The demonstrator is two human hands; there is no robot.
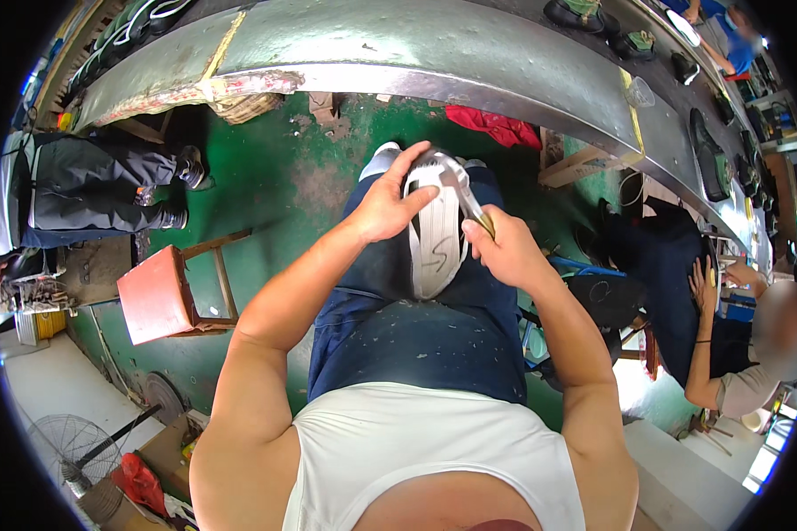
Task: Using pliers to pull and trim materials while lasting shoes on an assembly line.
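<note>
A shoe [435, 240] lies on my lap with its pale, whitish sole side up and its toe away from me. A dark hand-drawn mark shows on that sole side. My left hand [393, 200] grips the shoe's far left edge, thumb laid over the sole and fingers around the toe. In my right hand [506, 245] is a metal hand tool [462, 188] with a curved head and a yellowish handle, much like shoemaker's pincers. Its head meets the toe end near my left fingers. What lies under its head is hidden.
A long metal-topped bench [345, 55] curves across ahead, with dark shoes [710, 157] at its right. A red stool [158, 295] stands left, near a standing person's legs [106, 184]. Red cloth [494, 125] lies under the bench. Another person [735, 354] sits at right; a fan [78, 460] stands lower left.
</note>
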